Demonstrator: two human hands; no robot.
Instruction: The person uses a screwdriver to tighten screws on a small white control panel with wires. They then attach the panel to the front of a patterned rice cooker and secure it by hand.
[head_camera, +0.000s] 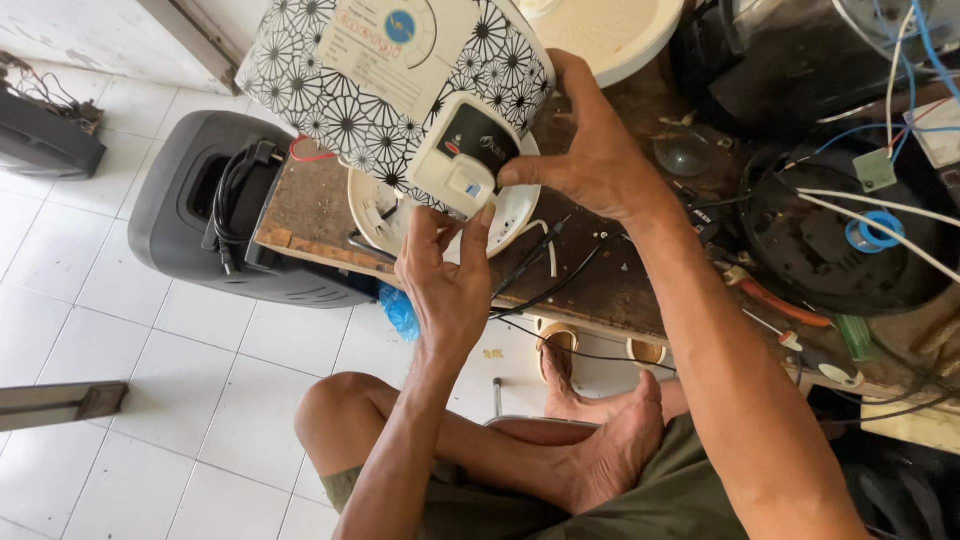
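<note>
One rice cooker (390, 90) lies tilted on the counter (620, 280); two hands pinch its control panel (470, 155): left (450, 280) below, right (590, 150) beside.

head camera looks down, close.
</note>
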